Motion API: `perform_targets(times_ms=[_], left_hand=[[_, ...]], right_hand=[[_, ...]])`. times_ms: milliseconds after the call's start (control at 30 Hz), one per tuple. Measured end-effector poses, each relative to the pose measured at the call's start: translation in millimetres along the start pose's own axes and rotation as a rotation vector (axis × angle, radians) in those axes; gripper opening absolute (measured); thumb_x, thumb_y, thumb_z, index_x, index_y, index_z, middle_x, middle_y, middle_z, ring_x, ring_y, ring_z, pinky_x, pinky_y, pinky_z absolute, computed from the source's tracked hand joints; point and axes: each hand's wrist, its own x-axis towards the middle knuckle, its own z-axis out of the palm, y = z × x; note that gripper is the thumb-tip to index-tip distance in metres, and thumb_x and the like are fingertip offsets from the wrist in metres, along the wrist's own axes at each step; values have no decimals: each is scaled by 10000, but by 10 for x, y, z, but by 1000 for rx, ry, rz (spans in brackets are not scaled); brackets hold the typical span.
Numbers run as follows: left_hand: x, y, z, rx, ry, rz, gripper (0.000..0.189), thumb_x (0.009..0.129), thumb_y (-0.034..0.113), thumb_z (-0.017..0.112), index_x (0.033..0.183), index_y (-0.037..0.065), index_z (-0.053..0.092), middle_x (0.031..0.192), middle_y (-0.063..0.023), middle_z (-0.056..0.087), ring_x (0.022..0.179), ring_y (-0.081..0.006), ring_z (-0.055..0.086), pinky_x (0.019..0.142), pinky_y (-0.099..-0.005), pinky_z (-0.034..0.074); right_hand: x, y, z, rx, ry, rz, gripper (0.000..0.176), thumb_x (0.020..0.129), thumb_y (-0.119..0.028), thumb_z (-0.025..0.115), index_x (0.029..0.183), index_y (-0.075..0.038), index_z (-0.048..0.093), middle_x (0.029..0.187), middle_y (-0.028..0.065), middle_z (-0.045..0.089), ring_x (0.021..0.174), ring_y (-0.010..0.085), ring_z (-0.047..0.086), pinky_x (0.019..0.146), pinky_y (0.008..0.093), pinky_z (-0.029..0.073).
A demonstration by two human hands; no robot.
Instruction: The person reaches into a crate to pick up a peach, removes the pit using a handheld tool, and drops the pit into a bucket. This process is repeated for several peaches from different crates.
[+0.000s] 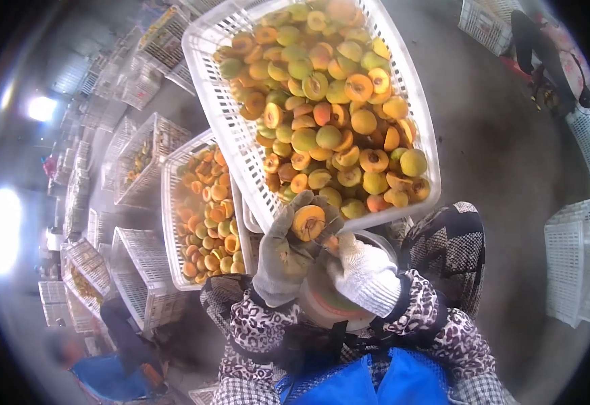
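My left hand (283, 253), in a grey glove, is closed round a halved apricot (308, 223), its orange cut face turned up. Close beside it, my right hand (368, 270) in a white knitted glove is pinched on a small thin tool (328, 241), whose tip lies near the fruit; its exact shape is blurred. Under both hands a pale bucket (339, 314) stands between my knees. Just ahead, a large white crate (241, 158) is full of whole-looking and cut apricots (328, 138), some showing stones.
Left of the big crate, a second white crate (168, 229) holds apricot halves (208, 233). More crates (147, 277) stand along the left. Stacked white crates (575, 263) are at the right. A person (116, 364) sits lower left; another person (545, 57) is at upper right.
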Motion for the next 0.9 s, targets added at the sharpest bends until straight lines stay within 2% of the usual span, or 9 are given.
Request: perform_targets(times_ms=[167, 267, 333, 367, 533, 667, 767, 867, 900], left_hand=[[-32, 22, -191, -34, -24, -43, 428, 965, 289, 462, 1213, -59, 490, 1139, -201, 580, 1009, -366, 613, 840, -468, 565], [-61, 26, -234, 144, -220, 53, 341, 985, 259, 418, 1150, -20, 523, 1134, -199, 585, 1088, -366, 570, 970, -491, 466], [-92, 72, -175, -288, -154, -95, 380, 999, 334, 400, 1067, -13, 538, 1089, -182, 603, 1052, -350, 584, 927, -465, 485], [-90, 72, -186, -293, -150, -96, 380, 999, 334, 400, 1067, -13, 538, 1089, -182, 603, 1052, -350, 584, 927, -465, 485], [-93, 58, -183, 137, 20, 36, 398, 992, 365, 426, 1005, -13, 550, 928, -166, 622, 919, -287, 619, 859, -401, 510], [-61, 51, -284, 129, 21, -14, 380, 968, 356, 482, 949, -13, 573, 830, -145, 619, 821, -248, 637, 789, -370, 533], [-70, 64, -256, 279, 30, 74, 361, 945, 336, 521, 877, -12, 591, 748, -112, 605, 714, -218, 626, 715, -356, 543], [-54, 61, -284, 287, -7, 8, 353, 935, 323, 532, 825, -7, 595, 696, -92, 589, 658, -199, 606, 681, -342, 542], [-31, 42, -292, 351, -1, 7, 359, 925, 344, 525, 841, 1, 590, 718, -93, 585, 682, -206, 600, 703, -349, 539]], right_hand=[[116, -191, -94, 129, -182, 215, 320, 845, -186, 601, 1064, 23, 497, 724, 187, 604, 660, 337, 624, 584, 399, 507], [105, -171, 15, 62, -167, 213, 263, 872, -174, 573, 1041, 19, 517, 723, 165, 611, 668, 308, 642, 609, 361, 529], [93, -140, 118, 200, -191, 256, 243, 879, -177, 556, 1031, 9, 523, 719, 170, 607, 672, 307, 643, 602, 365, 529], [85, -105, 190, 197, -197, 259, 243, 879, -177, 556, 1031, 9, 523, 719, 170, 607, 672, 307, 643, 602, 365, 529], [89, -164, 289, 67, -248, 216, 250, 869, -195, 561, 997, 16, 523, 765, 179, 616, 686, 313, 641, 598, 363, 523], [124, -227, 233, 155, -291, 157, 241, 861, -187, 551, 985, 18, 522, 737, 158, 604, 645, 290, 631, 575, 366, 513], [322, -294, -107, 904, -781, 641, 291, 843, -195, 522, 1034, 23, 547, 693, 126, 559, 579, 239, 585, 570, 352, 503], [277, -216, -66, 1005, -816, 635, 329, 847, -203, 530, 1076, 32, 549, 727, 158, 575, 607, 275, 599, 581, 357, 511], [146, -236, 133, 497, -485, 426, 315, 856, -210, 525, 1060, 30, 546, 748, 171, 587, 631, 308, 605, 573, 369, 510]])
